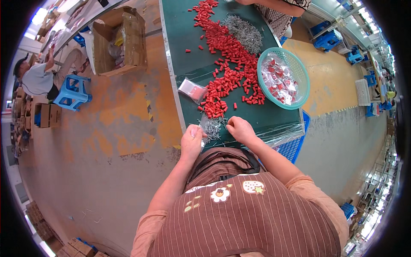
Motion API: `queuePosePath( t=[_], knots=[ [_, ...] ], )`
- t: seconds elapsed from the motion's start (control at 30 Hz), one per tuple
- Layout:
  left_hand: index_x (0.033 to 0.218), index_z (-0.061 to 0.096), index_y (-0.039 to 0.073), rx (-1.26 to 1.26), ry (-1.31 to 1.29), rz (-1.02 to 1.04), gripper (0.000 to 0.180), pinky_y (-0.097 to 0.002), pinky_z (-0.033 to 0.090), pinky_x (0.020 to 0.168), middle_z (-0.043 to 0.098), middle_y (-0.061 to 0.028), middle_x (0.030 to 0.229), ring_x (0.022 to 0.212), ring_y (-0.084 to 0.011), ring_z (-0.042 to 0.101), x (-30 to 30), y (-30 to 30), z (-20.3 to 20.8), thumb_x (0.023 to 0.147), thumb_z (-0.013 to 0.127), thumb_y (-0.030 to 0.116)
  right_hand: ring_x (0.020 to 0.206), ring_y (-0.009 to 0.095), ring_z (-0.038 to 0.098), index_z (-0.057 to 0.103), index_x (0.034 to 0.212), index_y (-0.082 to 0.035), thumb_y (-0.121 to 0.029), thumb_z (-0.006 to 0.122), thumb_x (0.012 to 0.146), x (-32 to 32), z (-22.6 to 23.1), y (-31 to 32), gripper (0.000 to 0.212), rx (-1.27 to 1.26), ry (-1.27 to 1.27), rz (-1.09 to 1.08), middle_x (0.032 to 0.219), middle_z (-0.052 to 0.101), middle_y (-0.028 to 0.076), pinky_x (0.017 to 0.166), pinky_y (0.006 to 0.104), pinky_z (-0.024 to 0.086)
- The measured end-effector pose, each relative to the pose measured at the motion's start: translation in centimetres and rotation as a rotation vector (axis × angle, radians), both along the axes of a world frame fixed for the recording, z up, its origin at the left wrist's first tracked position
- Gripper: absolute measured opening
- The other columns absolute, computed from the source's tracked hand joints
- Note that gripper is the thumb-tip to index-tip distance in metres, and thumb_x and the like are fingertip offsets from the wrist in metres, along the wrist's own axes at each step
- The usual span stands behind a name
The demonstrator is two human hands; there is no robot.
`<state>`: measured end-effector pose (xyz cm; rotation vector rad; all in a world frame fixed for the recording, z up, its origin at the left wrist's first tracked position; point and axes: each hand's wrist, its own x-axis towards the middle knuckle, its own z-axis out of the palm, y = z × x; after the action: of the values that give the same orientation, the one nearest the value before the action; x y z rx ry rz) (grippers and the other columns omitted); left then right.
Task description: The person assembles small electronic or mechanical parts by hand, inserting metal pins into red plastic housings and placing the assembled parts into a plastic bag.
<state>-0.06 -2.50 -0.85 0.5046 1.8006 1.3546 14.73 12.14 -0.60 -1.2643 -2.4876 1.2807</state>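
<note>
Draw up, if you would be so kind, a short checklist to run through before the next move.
1. Left hand gripping the clear bag: ok.
2. Bag's contents: cannot tell, plastic and metal pieces blend together.
3. Right hand holding a piece: cannot tell, the fingers are curled.
4. Metal pieces near both hands: ok, a small pile lies between them.
5. Red pieces kept apart from metal pieces: not ok, the piles meet.
6. Basket upright: ok.

Inside of right grip (242, 129) hidden (fingers curled); co-worker (275, 18) cut off by top edge.
</note>
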Motion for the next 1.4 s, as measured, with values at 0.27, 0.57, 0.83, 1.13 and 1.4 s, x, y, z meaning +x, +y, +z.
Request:
queuePosePath(
  t=[0.27,0.57,0.83,1.13,1.4],
  knots=[
    [0.083,0.056,0.004,-0.031,0.132,0.009,0.006,-0.0232,0.045,0.065,0.06,-0.001,0.074,0.07,-0.0081,0.056,-0.5,-0.3,0.9,0.088,0.055,0.007,0.081,0.037,0.06,0.054,0.087,-0.001,-0.023,0.065,0.075,-2.0,-2.1,-2.1,0.027,0.254,-0.173,0.183,0.09,0.056,0.018,0.071,0.0452,0.049],
    [0.076,0.059,0.003,-0.094,0.152,-0.021,0.01,-0.0267,0.043,0.054,0.058,-0.0027,0.062,0.058,-0.0078,0.051,-0.4,-0.2,0.5,0.081,0.062,0.01,0.076,0.035,0.061,0.059,0.085,0.0,-0.016,0.061,0.076,-0.5,-3.5,-1.0,0.018,0.283,-0.029,0.208,0.083,0.059,0.019,0.07,0.0425,0.05],
    [0.078,0.063,0.001,-0.182,0.223,-0.116,0.019,-0.0293,0.045,0.057,0.061,-0.0063,0.064,0.059,-0.0118,0.055,0.1,0.8,0.3,0.078,0.066,0.019,0.072,0.017,0.066,0.063,0.097,0.006,-0.01,0.063,0.081,2.3,-2.8,0.6,0.023,-0.709,0.218,-0.312,0.083,0.066,0.011,0.06,0.0271,0.053],
    [0.079,0.064,0.002,-0.198,0.277,-0.224,0.017,-0.0296,0.046,0.059,0.061,-0.0066,0.065,0.061,-0.0119,0.054,0.9,1.8,0.5,0.077,0.065,0.018,0.075,0.012,0.059,0.065,0.096,-0.001,-0.023,0.063,0.083,4.0,-0.7,0.8,0.025,-0.653,0.209,-0.364,0.084,0.063,0.004,0.062,0.0264,0.047],
    [0.077,0.061,0.002,-0.215,0.354,-0.305,0.019,-0.0333,0.046,0.065,0.06,-0.0135,0.069,0.064,-0.0202,0.057,1.6,3.5,1.8,0.076,0.061,0.021,0.067,0.012,0.056,0.066,0.094,-0.002,-0.023,0.062,0.084,3.5,3.9,-0.8,0.023,-0.526,0.368,-0.208,0.08,0.064,0.004,0.062,0.0278,0.046]
  ],
)
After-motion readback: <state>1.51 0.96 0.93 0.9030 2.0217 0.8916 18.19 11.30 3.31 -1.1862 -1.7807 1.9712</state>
